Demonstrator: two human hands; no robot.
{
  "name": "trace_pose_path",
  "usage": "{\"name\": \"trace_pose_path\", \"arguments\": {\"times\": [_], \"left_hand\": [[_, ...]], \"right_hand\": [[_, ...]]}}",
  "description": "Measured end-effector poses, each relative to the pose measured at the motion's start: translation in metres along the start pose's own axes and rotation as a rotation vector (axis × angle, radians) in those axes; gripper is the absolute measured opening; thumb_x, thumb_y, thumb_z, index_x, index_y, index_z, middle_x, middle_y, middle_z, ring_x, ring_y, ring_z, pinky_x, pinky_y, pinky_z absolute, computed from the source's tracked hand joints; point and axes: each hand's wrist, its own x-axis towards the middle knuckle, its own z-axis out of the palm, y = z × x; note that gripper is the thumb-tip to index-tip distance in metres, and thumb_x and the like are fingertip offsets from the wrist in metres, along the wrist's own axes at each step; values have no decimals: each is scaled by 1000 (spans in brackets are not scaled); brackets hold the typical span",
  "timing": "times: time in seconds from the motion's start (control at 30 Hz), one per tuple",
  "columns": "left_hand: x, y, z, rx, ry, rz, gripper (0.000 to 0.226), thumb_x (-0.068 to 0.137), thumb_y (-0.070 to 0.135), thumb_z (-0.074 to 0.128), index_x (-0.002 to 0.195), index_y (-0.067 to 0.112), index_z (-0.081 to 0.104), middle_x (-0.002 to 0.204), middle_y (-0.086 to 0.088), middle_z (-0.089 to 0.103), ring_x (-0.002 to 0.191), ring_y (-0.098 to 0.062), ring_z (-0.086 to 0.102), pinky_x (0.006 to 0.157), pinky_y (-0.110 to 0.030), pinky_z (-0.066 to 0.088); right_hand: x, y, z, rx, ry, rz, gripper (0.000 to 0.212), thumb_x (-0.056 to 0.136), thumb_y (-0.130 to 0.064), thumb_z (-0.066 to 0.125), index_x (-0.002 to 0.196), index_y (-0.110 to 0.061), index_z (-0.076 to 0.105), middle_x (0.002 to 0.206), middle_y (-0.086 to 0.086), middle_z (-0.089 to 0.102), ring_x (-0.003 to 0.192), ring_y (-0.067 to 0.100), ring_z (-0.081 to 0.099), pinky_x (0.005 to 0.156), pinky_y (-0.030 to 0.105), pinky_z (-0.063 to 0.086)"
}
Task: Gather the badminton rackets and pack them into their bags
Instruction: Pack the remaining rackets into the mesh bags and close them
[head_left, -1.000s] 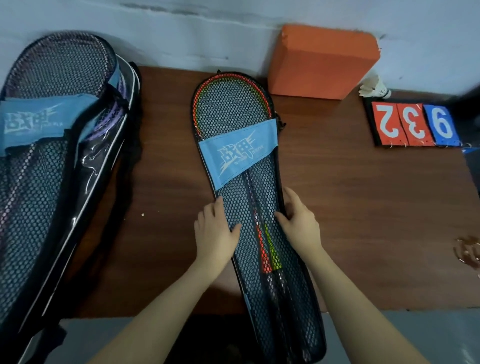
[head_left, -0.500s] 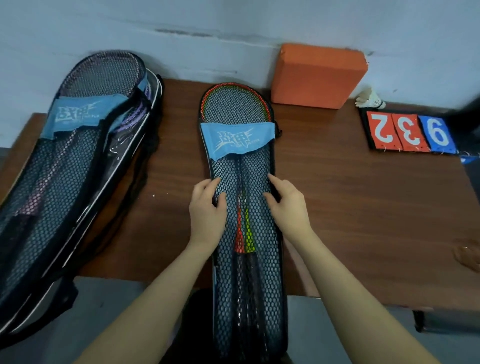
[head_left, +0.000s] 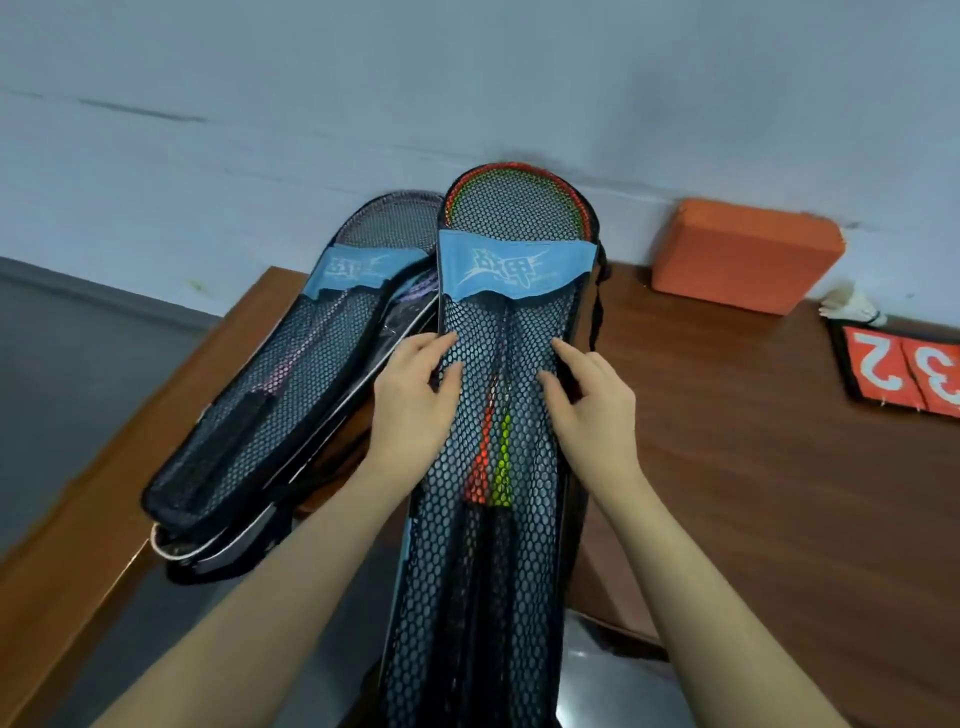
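The racket bag (head_left: 498, 545) you are handling is the long black mesh one in the middle, raised off the bench (head_left: 753, 467) with its rounded head end up against the wall and its lower end dropping out of view at the bottom; a light blue band (head_left: 514, 265) with a printed logo crosses it below the head. Through the mesh you can see two rackets (head_left: 491, 457) side by side, one shaft red and one yellow-green, with a red and green frame at the top. To its left a second racket bag (head_left: 291, 410), also black mesh with a blue band, lies slanted on the bench, its lower end hanging past the front edge, with purple rackets showing faintly inside. Your left hand (head_left: 410, 400) grips the raised bag's left edge, thumb on the front of the mesh. Your right hand (head_left: 592, 400) holds the right edge, fingers curled round it. Farther right on the bench sit an orange block (head_left: 748, 254), a red scoreboard (head_left: 904, 371) showing 2 and 3, and a white shuttlecock (head_left: 854, 306).
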Motion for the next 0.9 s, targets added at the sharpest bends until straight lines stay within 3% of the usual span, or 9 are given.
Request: {"name": "trace_pose_path", "arguments": {"times": [0.07,0.33,0.57,0.9], "left_hand": [[12,-11,-22,20,24,1,32,89,12,59,120,8,61,119,-6,59,111,-16,53,101,-22,36],[90,-99,-98,95,3,71,31,89,7,57,119,1,61,116,-14,60,108,-24,55,89,-7,25],[155,-203,-138,73,-131,73,33,91,10,53,123,3,57,122,-12,56,112,-23,52,89,-14,29],[181,-276,-116,-33,-364,-10,36,92,7,52,127,-3,50,120,-15,52,112,-24,49,90,-7,21]], "right_hand": [[10,-19,16,4,16,-47,36,87,-9,62,122,0,58,85,5,60,74,12,51,68,14,35],[57,-94,121,-61,85,-131,33,90,-12,59,121,-3,59,89,7,62,79,18,59,70,21,41],[88,-136,224,-135,132,-45,28,89,-10,59,116,-2,62,91,10,64,85,26,62,73,29,45],[93,-127,289,-207,-35,258,33,92,-17,55,124,-7,58,104,7,63,96,23,60,81,29,43]]}}
